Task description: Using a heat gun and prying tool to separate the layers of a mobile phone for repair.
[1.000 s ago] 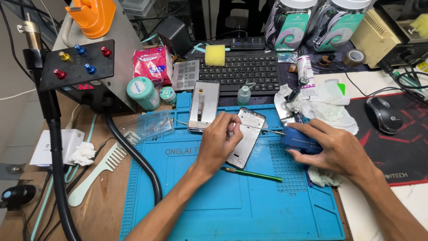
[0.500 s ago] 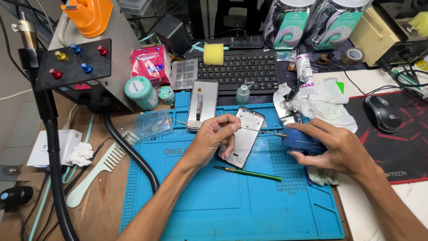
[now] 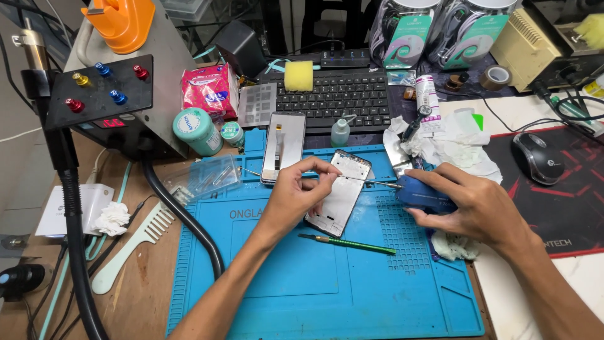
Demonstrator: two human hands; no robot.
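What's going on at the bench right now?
A person is working on a phone frame lying on a blue work mat. The left hand steadies the frame, pinching near its upper edge. The right hand grips a blue tool whose thin metal tip points at the frame. A green-handled tool lies on the mat below; a second phone part lies above.

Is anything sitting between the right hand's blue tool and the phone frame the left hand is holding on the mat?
Nothing visible. The right hand grips the blue tool; its thin tip runs over bare blue mat to the phone frame under the left hand. The green tool lies nearer, clear.
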